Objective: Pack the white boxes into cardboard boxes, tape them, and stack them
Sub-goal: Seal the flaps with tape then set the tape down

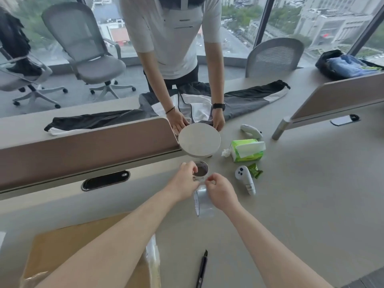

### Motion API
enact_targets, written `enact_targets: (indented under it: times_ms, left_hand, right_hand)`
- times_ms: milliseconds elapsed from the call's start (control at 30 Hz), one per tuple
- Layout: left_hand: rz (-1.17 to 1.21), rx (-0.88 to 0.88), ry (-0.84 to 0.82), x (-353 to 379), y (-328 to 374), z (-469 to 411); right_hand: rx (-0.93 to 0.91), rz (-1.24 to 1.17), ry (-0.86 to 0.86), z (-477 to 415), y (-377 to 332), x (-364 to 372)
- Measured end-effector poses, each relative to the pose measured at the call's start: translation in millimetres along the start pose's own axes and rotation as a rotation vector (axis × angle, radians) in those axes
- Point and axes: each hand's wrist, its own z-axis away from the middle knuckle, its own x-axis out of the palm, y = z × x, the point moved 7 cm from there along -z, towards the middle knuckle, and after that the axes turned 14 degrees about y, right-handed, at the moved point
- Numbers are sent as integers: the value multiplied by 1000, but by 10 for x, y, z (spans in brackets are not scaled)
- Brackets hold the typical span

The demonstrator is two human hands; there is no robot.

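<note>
Head view: the left hand (184, 180) has its grip curled round the tape roll (201, 170), over the worktop (291, 204). The right hand (221, 193) pinches the loose strip (204, 206) close to the roll. The cardboard box (62, 246) lies nearside left. Judgement: strip light, limp, sticky; best held taut by its edges.
</note>
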Motion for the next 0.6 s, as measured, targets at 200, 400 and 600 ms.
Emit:
enact_targets:
  times_ms: [200,400,600]
  left_hand:
    - [87,-368,150,144,-222,-343]
    - [90,-435,213,209,-235,-777]
    - [59,-514,219,331,-343,-1011]
  right_hand:
    - [-22,-4,20,-596,-17,13]
    - [-34,20,28,-1146,-82,149]
    - [-15,66,35,-1428,-15,319]
